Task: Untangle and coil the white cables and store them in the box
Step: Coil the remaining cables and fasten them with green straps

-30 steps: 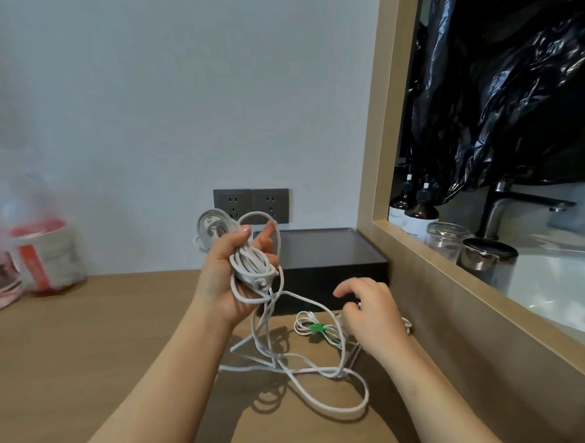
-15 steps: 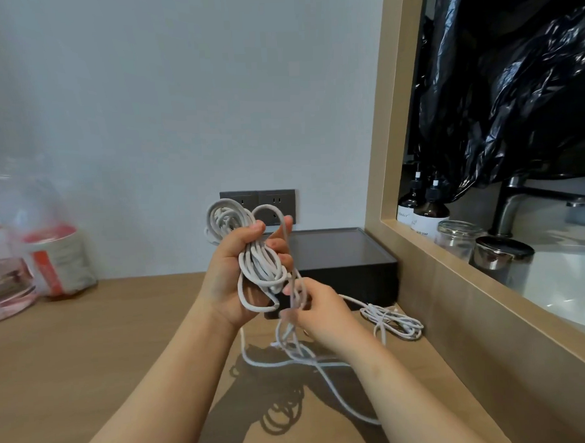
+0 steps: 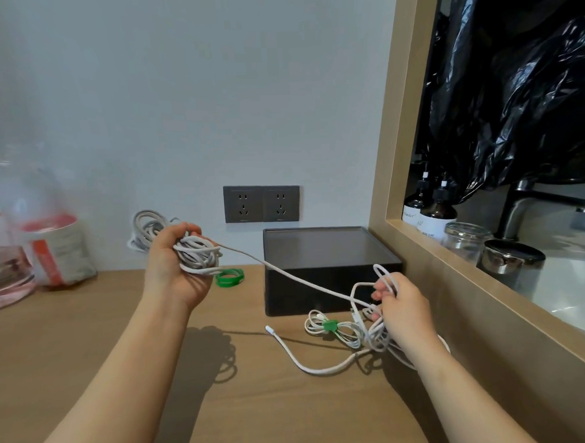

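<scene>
My left hand point(image 3: 176, 268) grips a bundle of tangled white cable point(image 3: 196, 254) above the wooden desk. One strand runs taut from it, down and right, to my right hand point(image 3: 400, 307), which grips several cable loops in front of the black box point(image 3: 329, 269). A free cable end with a connector point(image 3: 270, 328) lies on the desk. A small coiled white cable bound with a green tie point(image 3: 329, 326) lies just left of my right hand. The box stands closed-looking with a dark top, against the wall.
A green tie ring point(image 3: 230, 277) lies on the desk by the wall. Twin wall sockets point(image 3: 261, 203) sit above the box. Plastic-wrapped items point(image 3: 37, 253) stand at the far left. A wooden frame point(image 3: 452, 282) borders the desk on the right, with bottles and jars behind it.
My hands have moved apart: the left went left with the bundle, the right went down and right, pulling a strand taut. A cable end now lies loose on the desk.
</scene>
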Action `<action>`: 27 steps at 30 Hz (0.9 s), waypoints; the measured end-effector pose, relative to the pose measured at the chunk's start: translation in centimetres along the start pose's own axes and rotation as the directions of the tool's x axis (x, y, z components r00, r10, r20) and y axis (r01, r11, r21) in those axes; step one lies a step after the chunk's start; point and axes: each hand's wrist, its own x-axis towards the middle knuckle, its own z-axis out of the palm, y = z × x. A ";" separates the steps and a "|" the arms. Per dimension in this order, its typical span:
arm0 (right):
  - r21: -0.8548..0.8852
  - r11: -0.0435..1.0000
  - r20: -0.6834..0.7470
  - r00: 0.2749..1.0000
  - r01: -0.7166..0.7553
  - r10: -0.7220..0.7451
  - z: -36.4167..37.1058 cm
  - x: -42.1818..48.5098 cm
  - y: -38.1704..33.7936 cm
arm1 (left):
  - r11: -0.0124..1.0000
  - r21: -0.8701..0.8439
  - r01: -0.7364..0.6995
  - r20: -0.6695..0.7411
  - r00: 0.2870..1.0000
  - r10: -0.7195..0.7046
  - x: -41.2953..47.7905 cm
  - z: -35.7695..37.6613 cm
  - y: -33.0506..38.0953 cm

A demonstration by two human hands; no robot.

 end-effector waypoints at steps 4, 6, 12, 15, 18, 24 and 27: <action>-0.065 0.997 0.025 0.999 0.033 -0.031 1.5 0.1 -0.5 | 0.971 0.229 0.067 -0.096 0.994 -0.046 0.2 -0.6 -1.2; 0.027 1.000 0.062 0.998 -0.006 0.004 2.3 0.0 -1.0 | 0.914 0.394 0.094 -0.127 0.991 -0.047 -0.1 -1.0 -2.6; 0.281 0.949 0.099 0.988 -0.142 0.118 2.2 0.1 -2.2 | 0.834 0.542 0.102 -0.139 0.990 -0.031 -0.8 -2.0 -5.0; 0.126 0.989 0.105 0.992 -0.079 0.066 1.3 0.2 -2.3 | 0.870 0.480 0.108 -0.151 0.988 -0.040 -0.6 -2.2 -4.9; -0.512 0.855 0.086 0.995 0.089 -0.052 1.3 -0.1 -2.6 | 0.911 0.393 0.123 -0.148 0.987 -0.069 -0.6 -1.9 -4.9; 0.127 0.927 0.134 0.920 0.353 -0.368 4.7 -3.2 -6.7 | 0.889 0.434 0.149 -0.085 0.989 -0.124 -0.7 -0.7 -5.4; 0.487 0.864 0.228 0.937 0.126 -0.265 7.1 -3.3 -7.6 | 0.877 0.449 0.170 -0.018 0.983 -0.181 -0.6 -0.5 -4.9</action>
